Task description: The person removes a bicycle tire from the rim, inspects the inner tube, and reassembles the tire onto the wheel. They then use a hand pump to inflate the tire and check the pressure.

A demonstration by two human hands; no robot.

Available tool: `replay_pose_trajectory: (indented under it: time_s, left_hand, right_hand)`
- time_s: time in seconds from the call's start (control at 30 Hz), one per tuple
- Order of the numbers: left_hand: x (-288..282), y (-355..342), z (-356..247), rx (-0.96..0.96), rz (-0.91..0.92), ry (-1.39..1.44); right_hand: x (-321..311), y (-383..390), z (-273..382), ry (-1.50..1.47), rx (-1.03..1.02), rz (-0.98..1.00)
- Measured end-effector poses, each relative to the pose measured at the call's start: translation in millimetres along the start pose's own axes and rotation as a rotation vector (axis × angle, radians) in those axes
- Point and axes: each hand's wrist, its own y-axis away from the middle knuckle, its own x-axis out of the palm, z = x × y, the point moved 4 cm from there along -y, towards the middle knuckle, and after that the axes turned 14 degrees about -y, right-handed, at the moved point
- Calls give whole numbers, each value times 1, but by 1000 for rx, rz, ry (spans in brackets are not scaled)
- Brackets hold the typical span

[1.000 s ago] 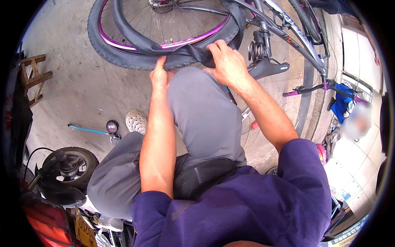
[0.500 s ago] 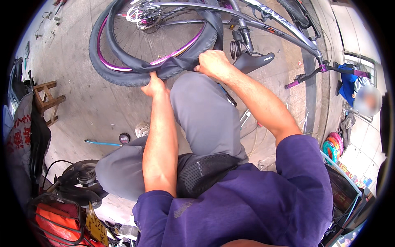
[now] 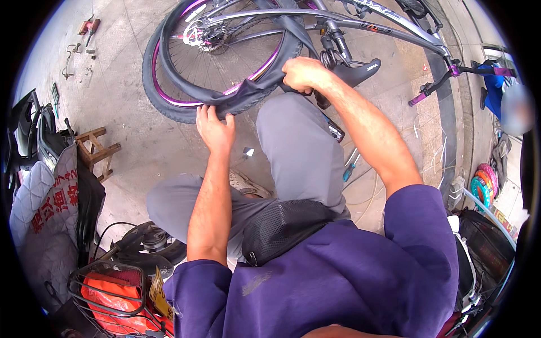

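My left hand (image 3: 216,128) is at the lower edge of the bicycle tire (image 3: 172,116), fingertips resting on it and slightly apart, thumb out to the right. My right hand (image 3: 301,74) is closed on the black inner tube (image 3: 251,91), which lies slack and partly twisted along the wheel. The purple rim (image 3: 155,79) shows inside the tire, with spokes and a white brake disc (image 3: 191,35) at the hub. The bicycle's grey frame (image 3: 366,28) lies on its side, its black saddle (image 3: 358,74) just right of my right hand. My grey-clad knee (image 3: 290,129) is below the wheel.
A wooden stool (image 3: 96,149) and draped quilted covers (image 3: 42,208) are at left. A red power tool (image 3: 86,27) and screwdriver (image 3: 349,172) lie on the floor. A wire basket with a red bag (image 3: 110,301) is at lower left, coiled colourful items (image 3: 484,186) at right.
My left hand has moved down and left along the tire and loosened its fingers. My right hand has shifted up and right along the tube. The wheel appears further right in view.
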Motion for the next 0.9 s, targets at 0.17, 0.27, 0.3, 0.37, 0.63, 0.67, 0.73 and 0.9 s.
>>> replay_pose_trajectory:
  time_s: [0.17, 0.27, 0.3, 0.37, 0.63, 0.67, 0.73, 0.9]
  left_hand:
    - [-18, -2, -8, 248, 185, -173]
    - [-16, -18, -7, 403, 137, -161]
    - [-15, -20, -8, 434, 129, -142]
    - [-16, -23, -2, 460, 107, -169]
    - [-44, -45, -5, 496, 343, -142]
    - [-46, -51, -9, 487, 364, -126]
    - [-45, -67, -4, 458, 403, -62]
    - [-39, -88, -3, 330, 606, 57]
  right_hand:
    - [-49, 26, 117, 193, -326, -418]
    - [-31, -23, 116, 284, -672, -746]
    - [-29, -34, 106, 234, -745, -862]
    - [-23, -43, 84, 298, -533, -910]
    - [27, 7, 20, 50, -500, -442]
    - [32, 8, 12, 52, -590, -510]
    - [22, 7, 19, -78, -610, -543]
    - [11, -1, 42, -198, -527, -217]
